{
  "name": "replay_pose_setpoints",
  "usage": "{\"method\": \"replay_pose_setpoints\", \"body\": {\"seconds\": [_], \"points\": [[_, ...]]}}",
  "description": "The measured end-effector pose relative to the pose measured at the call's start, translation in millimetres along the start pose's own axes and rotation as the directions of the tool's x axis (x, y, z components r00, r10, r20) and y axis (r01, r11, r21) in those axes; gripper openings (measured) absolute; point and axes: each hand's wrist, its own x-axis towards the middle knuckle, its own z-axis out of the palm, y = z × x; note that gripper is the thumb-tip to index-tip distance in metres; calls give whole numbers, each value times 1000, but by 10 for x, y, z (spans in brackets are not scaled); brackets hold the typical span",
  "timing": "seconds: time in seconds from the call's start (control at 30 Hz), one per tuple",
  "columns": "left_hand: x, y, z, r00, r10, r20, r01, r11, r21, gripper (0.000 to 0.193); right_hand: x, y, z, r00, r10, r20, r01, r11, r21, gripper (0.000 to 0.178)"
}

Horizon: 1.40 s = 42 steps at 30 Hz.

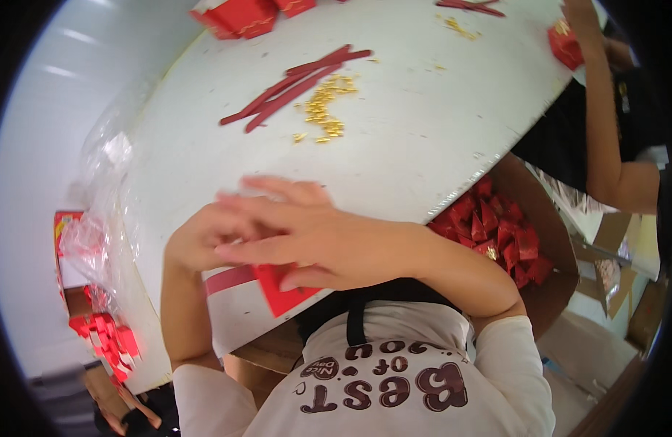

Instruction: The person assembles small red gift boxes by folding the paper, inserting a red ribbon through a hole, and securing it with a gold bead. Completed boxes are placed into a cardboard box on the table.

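My two hands meet over the near edge of the white table, around a red folded paper piece (279, 293), perhaps a small box, mostly hidden beneath them. My right hand (299, 229) reaches across from the right, its thumb against the red paper and its fingers stretched leftward, blurred by motion. My left hand (198, 234) is curled at the paper's left side, its fingertips partly hidden behind the right hand. Next to the paper, a dark red strip (230, 280) lies along the table edge. Further off lie several dark red strips (292, 86) beside a scattering of small gold pieces (321, 113).
A cardboard carton (558, 240) full of red paper boxes (496, 231) stands right of the table (394, 138). Red boxes (241, 16) stand at the far edge. At upper right, another person's arm (602, 138) handles a red box (565, 45). Clear plastic (103, 197) hangs at the left.
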Motion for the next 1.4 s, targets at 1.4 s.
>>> {"method": "replay_pose_setpoints", "body": {"seconds": [1.4], "points": [[61, -114, 896, 632, 306, -712, -352, 932, 87, 19, 184, -356, -164, 913, 275, -300, -275, 960, 43, 16]]}}
